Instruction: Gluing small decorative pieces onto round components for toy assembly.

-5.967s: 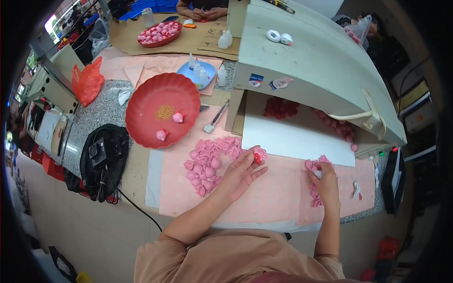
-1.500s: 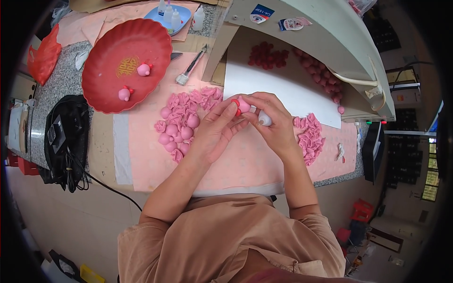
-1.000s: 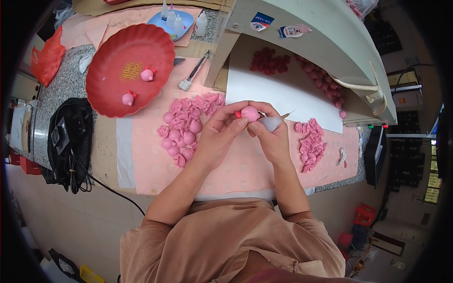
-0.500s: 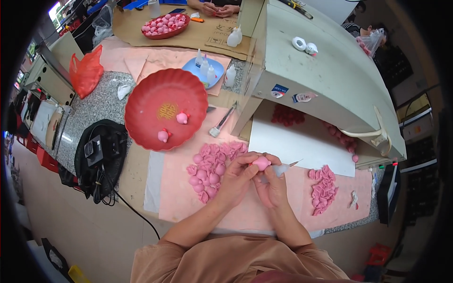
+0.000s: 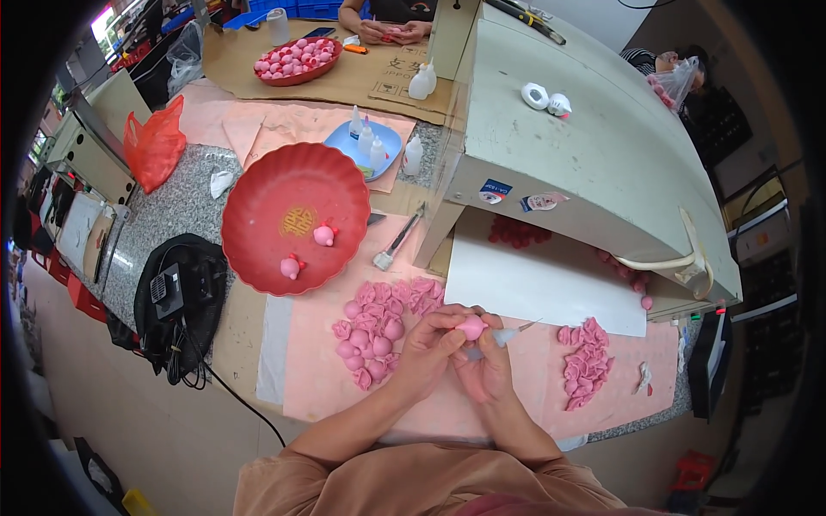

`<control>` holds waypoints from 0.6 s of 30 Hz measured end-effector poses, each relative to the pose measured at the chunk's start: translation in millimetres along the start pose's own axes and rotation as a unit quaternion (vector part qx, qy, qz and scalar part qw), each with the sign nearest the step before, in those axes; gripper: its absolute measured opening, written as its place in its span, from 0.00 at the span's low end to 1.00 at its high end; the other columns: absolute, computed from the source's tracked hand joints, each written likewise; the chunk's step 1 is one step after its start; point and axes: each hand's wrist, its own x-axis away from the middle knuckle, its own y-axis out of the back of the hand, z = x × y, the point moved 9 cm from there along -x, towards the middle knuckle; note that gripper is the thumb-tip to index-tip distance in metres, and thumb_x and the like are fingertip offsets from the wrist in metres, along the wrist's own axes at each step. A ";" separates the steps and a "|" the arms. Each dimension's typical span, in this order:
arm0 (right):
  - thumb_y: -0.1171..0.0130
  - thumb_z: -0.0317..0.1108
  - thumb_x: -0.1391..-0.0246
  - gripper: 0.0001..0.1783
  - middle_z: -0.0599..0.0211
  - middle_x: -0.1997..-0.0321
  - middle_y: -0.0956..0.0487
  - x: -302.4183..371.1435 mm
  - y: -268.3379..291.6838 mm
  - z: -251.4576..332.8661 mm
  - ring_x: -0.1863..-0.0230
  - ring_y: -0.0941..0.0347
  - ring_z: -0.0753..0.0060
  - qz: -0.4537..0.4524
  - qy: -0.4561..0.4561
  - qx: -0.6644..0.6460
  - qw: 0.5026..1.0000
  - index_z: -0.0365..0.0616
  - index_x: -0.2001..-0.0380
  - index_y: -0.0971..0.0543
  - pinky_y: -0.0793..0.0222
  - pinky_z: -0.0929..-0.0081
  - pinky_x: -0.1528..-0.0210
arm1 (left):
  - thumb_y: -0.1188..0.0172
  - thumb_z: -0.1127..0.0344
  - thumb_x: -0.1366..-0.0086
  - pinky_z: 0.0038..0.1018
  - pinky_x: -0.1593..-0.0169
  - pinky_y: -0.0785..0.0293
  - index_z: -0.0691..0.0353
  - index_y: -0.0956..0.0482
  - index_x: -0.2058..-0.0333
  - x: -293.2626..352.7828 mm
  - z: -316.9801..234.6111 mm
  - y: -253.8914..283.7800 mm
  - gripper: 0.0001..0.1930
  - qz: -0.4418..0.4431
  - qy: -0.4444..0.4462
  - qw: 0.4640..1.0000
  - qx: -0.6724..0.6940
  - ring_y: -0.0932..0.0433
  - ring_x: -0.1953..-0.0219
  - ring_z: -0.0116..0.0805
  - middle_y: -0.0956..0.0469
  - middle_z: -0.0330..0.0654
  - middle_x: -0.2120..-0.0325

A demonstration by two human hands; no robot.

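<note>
My left hand (image 5: 428, 351) is closed around a small round pink figure (image 5: 471, 328), pinched between thumb and fingertips. Close against it, my right hand (image 5: 488, 368) grips a translucent squeeze bottle (image 5: 506, 336) whose thin needle tip points off to the right. The right fingertips also reach the pink figure, and part of the bottle is hidden behind them. Beside my left hand lies a heap of pink balls and ruffled pink pieces (image 5: 372, 337). Another pile of ruffled pink pieces (image 5: 587, 365) sits right of my hands.
A red scalloped bowl (image 5: 258, 202) holds two pink figures. Behind it, a blue tray (image 5: 391, 146) carries small bottles. A brush (image 5: 398, 239) lies beside a grey-green machine housing (image 5: 594, 138) with an opening over white sheet. Across the table, another person's hands (image 5: 391, 33) work near a filled red bowl (image 5: 297, 79).
The view has shifted a little, so the table's contents sit lower in it. My hands stay together, holding the same pink figure and squeeze bottle.
</note>
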 end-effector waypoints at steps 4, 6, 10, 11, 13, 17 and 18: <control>0.43 0.32 0.42 0.10 0.75 0.51 0.30 -0.5 5.6 -1.7 0.56 0.32 0.76 -0.019 -0.007 -0.001 1.000 0.55 0.57 0.21 0.34 0.81 0.67 | 0.44 0.72 0.36 0.19 0.60 0.24 0.59 0.24 0.58 -2.6 -3.6 -0.8 0.07 -0.010 -0.041 0.999 -0.018 0.27 0.51 0.30 0.31 0.40 0.50; 0.43 0.34 0.43 0.12 0.75 0.50 0.28 -0.1 5.0 -0.5 0.56 0.32 0.77 -0.009 0.000 0.011 1.000 0.57 0.55 0.22 0.34 0.80 0.66 | 0.44 0.72 0.35 0.19 0.61 0.23 0.59 0.25 0.59 -1.3 -1.8 0.4 0.07 -0.012 -0.025 0.999 -0.017 0.27 0.52 0.30 0.31 0.41 0.50; 0.43 0.32 0.42 0.10 0.75 0.50 0.30 2.0 2.0 1.2 0.55 0.32 0.76 -0.008 0.015 0.003 1.000 0.55 0.57 0.21 0.34 0.81 0.67 | 0.44 0.72 0.36 0.18 0.60 0.24 0.58 0.24 0.59 1.1 0.7 -0.2 0.07 -0.004 0.001 1.000 -0.005 0.26 0.53 0.29 0.31 0.40 0.49; 0.43 0.32 0.42 0.10 0.75 0.50 0.30 2.8 1.5 1.7 0.55 0.32 0.76 -0.008 0.015 0.004 1.000 0.55 0.57 0.21 0.34 0.81 0.67 | 0.44 0.72 0.36 0.18 0.60 0.24 0.58 0.24 0.59 1.9 0.3 -0.3 0.07 -0.004 0.001 1.000 -0.005 0.26 0.53 0.29 0.31 0.40 0.49; 0.43 0.29 0.42 0.09 0.73 0.50 0.30 6.0 3.7 0.5 0.56 0.31 0.76 -0.026 0.004 -0.012 1.000 0.52 0.59 0.21 0.33 0.80 0.66 | 0.44 0.73 0.36 0.20 0.61 0.24 0.59 0.24 0.58 4.7 2.5 4.2 0.08 -0.027 0.014 1.000 -0.002 0.25 0.57 0.29 0.29 0.40 0.52; 0.40 0.23 0.48 0.12 0.67 0.53 0.28 2.7 14.6 22.6 0.54 0.30 0.73 -0.067 0.036 0.290 0.954 0.42 0.59 0.22 0.31 0.74 0.55 | 0.42 0.73 0.37 0.24 0.58 0.26 0.62 0.28 0.52 -2.1 0.8 11.6 0.14 -0.039 0.030 0.998 -0.045 0.26 0.59 0.28 0.26 0.40 0.59; 0.39 0.23 0.51 0.14 0.66 0.55 0.27 -0.2 6.9 33.9 0.54 0.30 0.73 -0.054 0.093 0.429 0.897 0.41 0.58 0.22 0.32 0.75 0.53 | 0.41 0.73 0.38 0.24 0.56 0.26 0.62 0.30 0.51 -4.9 -3.2 14.2 0.16 -0.053 0.014 0.993 -0.103 0.26 0.58 0.28 0.26 0.40 0.59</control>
